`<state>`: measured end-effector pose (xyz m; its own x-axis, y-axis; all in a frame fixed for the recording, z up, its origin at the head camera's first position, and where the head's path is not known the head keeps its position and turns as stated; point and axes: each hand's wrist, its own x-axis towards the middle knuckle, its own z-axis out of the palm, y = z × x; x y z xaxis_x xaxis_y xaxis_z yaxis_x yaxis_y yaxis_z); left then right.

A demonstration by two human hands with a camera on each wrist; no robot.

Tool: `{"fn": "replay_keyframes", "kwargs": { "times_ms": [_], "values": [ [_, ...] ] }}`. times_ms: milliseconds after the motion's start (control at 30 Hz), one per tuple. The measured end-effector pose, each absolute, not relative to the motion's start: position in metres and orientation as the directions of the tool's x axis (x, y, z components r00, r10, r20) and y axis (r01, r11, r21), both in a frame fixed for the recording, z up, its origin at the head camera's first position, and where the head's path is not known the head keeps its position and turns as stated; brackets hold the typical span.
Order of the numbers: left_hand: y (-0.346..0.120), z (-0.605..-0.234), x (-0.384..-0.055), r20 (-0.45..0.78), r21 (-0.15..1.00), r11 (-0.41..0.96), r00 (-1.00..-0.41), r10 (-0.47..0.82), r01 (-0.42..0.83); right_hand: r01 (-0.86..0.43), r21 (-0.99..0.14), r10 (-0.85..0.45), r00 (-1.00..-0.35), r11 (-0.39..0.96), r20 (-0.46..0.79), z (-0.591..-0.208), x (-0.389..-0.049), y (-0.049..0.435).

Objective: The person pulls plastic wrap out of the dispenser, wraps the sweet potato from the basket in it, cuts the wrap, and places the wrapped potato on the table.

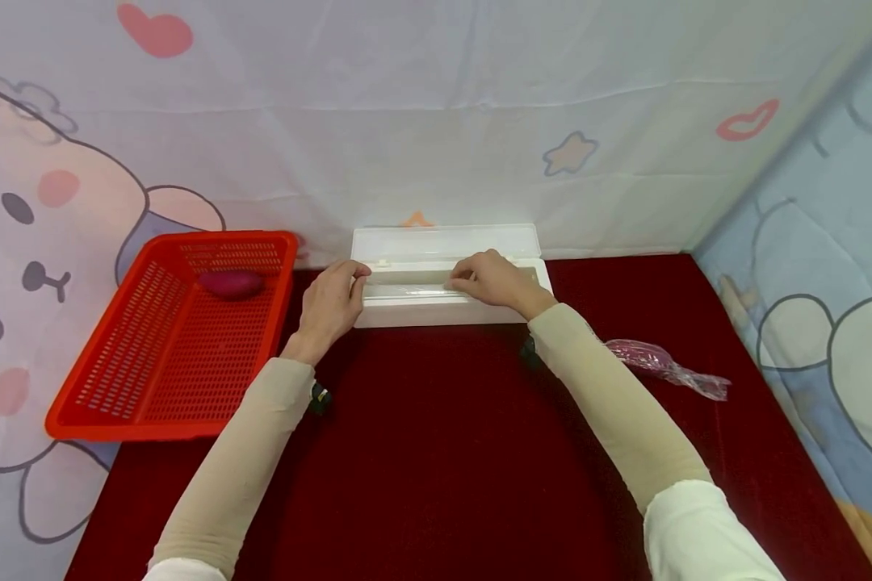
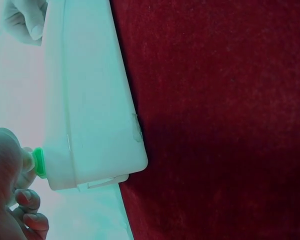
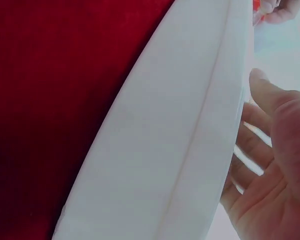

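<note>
A long white plastic-wrap dispenser box (image 1: 443,313) lies at the back of the table, its lid (image 1: 446,241) raised. Clear plastic wrap (image 1: 414,290) shows inside. At the box's left end, my left hand (image 1: 330,303) pinches a small tab (image 2: 39,162) that looks green in the left wrist view. My right hand (image 1: 496,278) reaches over the front wall toward the wrap, right of centre. In the right wrist view its thumb (image 3: 262,87) stands apart from the loosely bent fingers, whose tips are hidden behind the box edge.
A red plastic basket (image 1: 182,432) stands on the left, holding a purple sweet potato (image 1: 231,283). To the right, near my right forearm, lies a purple item wrapped in clear film (image 1: 661,363). Dark red cloth (image 1: 436,452) covers the table; printed fabric (image 1: 407,121) hangs behind.
</note>
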<state>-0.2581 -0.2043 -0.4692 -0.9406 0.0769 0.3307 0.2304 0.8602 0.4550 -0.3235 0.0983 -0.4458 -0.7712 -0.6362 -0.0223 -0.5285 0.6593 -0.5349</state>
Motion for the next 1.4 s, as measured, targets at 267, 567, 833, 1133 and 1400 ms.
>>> {"fn": "replay_keyframes", "kwargs": {
  "times_ms": [267, 567, 833, 1133, 1400],
  "values": [
    [-0.204, -0.471, -0.258, 0.344, 0.450, 0.860, -0.935, 0.081, 0.240, -0.537, -0.465, -0.619, -0.785, 0.704, -0.030, -0.441, -0.324, 0.089],
    [-0.205, -0.470, -0.257, 0.345, 0.448, 0.861, -0.935, 0.082, 0.241, -0.495, -0.448, -0.579, -0.813, 0.745, -0.065, -0.440, -0.325, 0.098],
    [-0.205, -0.471, -0.256, 0.330, 0.454, 0.861, -0.941, 0.078, 0.230, -0.482, -0.464, -0.573, -0.816, 0.743, -0.069, -0.439, -0.323, 0.108],
    [-0.206, -0.465, -0.255, 0.376, 0.475, 0.839, -0.923, 0.080, 0.266, -0.501, -0.479, -0.567, -0.823, 0.721, 0.007, -0.434, -0.318, 0.115],
    [-0.207, -0.460, -0.256, 0.393, 0.493, 0.823, -0.916, 0.079, 0.282, -0.524, -0.537, -0.548, -0.826, 0.661, 0.131, -0.431, -0.318, 0.121]
  ]
}}
